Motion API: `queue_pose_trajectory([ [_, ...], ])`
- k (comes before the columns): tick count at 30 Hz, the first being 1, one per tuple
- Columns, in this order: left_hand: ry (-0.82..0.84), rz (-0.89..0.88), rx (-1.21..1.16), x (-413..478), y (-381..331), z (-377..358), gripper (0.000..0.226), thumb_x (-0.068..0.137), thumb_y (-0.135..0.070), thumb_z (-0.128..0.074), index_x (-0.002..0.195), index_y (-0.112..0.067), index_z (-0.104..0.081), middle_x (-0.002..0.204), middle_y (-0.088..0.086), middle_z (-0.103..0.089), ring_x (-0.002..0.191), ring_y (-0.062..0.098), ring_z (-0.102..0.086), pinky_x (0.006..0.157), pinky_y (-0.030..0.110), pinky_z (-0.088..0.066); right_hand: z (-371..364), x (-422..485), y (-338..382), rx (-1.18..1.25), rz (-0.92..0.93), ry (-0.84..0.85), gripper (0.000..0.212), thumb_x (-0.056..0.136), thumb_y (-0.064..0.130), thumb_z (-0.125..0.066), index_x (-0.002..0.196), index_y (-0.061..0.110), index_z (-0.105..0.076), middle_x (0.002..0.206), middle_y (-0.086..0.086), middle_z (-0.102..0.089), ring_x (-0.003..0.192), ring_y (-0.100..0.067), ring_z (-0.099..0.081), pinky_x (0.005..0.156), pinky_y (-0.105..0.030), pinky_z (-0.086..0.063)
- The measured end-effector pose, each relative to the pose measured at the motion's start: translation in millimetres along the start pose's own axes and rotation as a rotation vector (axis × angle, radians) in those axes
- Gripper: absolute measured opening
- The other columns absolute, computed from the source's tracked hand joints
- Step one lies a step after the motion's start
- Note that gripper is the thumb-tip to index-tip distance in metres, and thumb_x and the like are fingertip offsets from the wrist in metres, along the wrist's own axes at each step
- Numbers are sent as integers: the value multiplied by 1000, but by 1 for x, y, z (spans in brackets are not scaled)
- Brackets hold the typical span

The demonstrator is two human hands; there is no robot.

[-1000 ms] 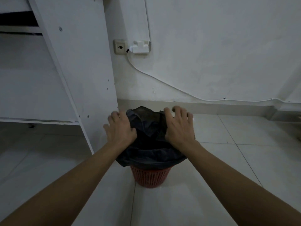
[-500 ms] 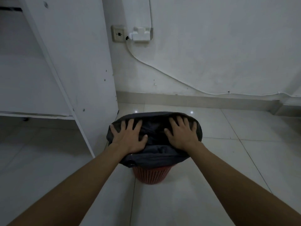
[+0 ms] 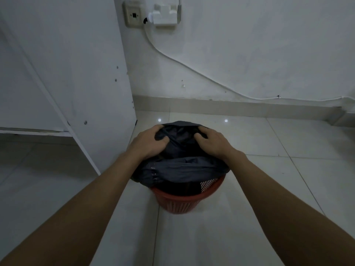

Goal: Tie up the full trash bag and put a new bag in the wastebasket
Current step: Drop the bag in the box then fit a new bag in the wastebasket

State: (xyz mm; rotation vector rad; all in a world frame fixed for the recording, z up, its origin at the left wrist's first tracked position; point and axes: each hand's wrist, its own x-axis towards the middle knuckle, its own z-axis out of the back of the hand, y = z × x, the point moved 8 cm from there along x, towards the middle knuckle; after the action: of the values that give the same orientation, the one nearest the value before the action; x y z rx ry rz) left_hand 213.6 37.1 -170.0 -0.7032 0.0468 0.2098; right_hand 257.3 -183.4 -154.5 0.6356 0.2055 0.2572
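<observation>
The red mesh wastebasket (image 3: 185, 203) stands on the pale tiled floor (image 3: 259, 217), and everything else is placed around it. The black trash bag (image 3: 180, 169) sits in the wastebasket, its plastic bulging over the rim on the left and far sides, while the near right part of the rim and a patch of white-looking mesh show bare. Above the wastebasket's opening both hands are on the top of the bag. The left hand (image 3: 148, 143) lies over the bag's left upper edge with its fingers curled into the plastic, bunching a fold of it. The right hand (image 3: 213, 143) does the same on the right upper edge, fingers bent and dug into the bag, so each of the hands grasps a gather of the film, with a creased stretch of bag between them. Both bare forearms reach in from the near side of the wastebasket. Left of the wastebasket, close by, rises the side panel of a white cabinet (image 3: 80, 73). Behind the wastebasket a baseboard (image 3: 230, 106) runs along the wall, and high above it a wall socket (image 3: 133, 15) carries a white adapter (image 3: 166, 14), from which a white cable (image 3: 192, 68) droops to the right along the wall.
</observation>
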Motion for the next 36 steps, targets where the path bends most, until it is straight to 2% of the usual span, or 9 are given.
queue_pose_trajectory([
  [5,168,123,-236,4,13,-15,55,76,-58,-63,124,-31,-61,119,-3,-63,104,18,-62,85,28,-47,-10,9,-17,276,-124,132,78,90,53,-61,156,23,-33,154,-5,-44,133,-26,-50,105,-33,-43],
  [9,240,264,-466,-3,32,-21,35,80,-50,-76,101,-22,-73,99,1,-75,81,17,-74,65,22,-55,-16,2,-37,503,-249,165,69,75,60,-77,127,15,-66,125,-6,-68,99,-15,-69,75,-24,-58],
  [14,261,265,-566,-24,37,-19,45,78,-55,-74,110,-23,-71,111,0,-73,89,16,-74,77,26,-55,9,-10,-32,324,-74,-129,52,82,57,-72,120,26,-55,107,1,-66,100,-18,-65,75,-26,-51],
  [19,-16,-210,38,-51,-4,15,73,83,-65,-57,144,-27,-45,140,-6,-50,126,16,-50,107,37,-41,29,-49,17,-151,320,-227,49,83,67,-52,117,34,-58,124,9,-55,115,-14,-47,94,-36,-30],
  [23,-3,-486,202,-96,-35,19,65,84,-71,-44,130,-29,-61,144,-4,-49,132,13,-46,109,42,-40,11,-93,36,-307,470,66,77,67,95,-39,121,43,-54,131,16,-43,124,-9,-33,106,-37,-25],
  [27,-12,-696,327,-144,-43,23,56,91,-70,-39,108,-25,-67,124,-6,-55,112,11,-53,95,40,-45,1,-126,26,-509,499,291,105,48,101,-49,135,43,-39,131,15,-30,124,-11,-26,110,-34,-15],
  [30,-45,-857,489,-183,-41,18,49,88,-68,-50,105,-24,-59,105,-5,-50,91,14,-48,80,34,-40,3,-145,21,-626,601,224,88,58,86,-64,126,35,-43,118,12,-36,106,-10,-32,93,-30,-27],
  [33,-100,-993,596,-202,-41,12,22,93,-40,-59,88,-18,-56,86,1,-52,70,20,-49,59,32,-41,5,-152,21,-590,627,137,44,77,47,-76,107,27,-53,104,8,-50,95,-14,-42,80,-33,-37],
  [36,-183,-956,624,-196,-49,17,15,78,-14,-76,82,-12,-62,77,5,-58,59,24,-57,44,28,-41,16,-150,25,-468,585,-22,22,80,13,-73,95,14,-57,95,-1,-57,88,-23,-51,64,-35,-43],
])
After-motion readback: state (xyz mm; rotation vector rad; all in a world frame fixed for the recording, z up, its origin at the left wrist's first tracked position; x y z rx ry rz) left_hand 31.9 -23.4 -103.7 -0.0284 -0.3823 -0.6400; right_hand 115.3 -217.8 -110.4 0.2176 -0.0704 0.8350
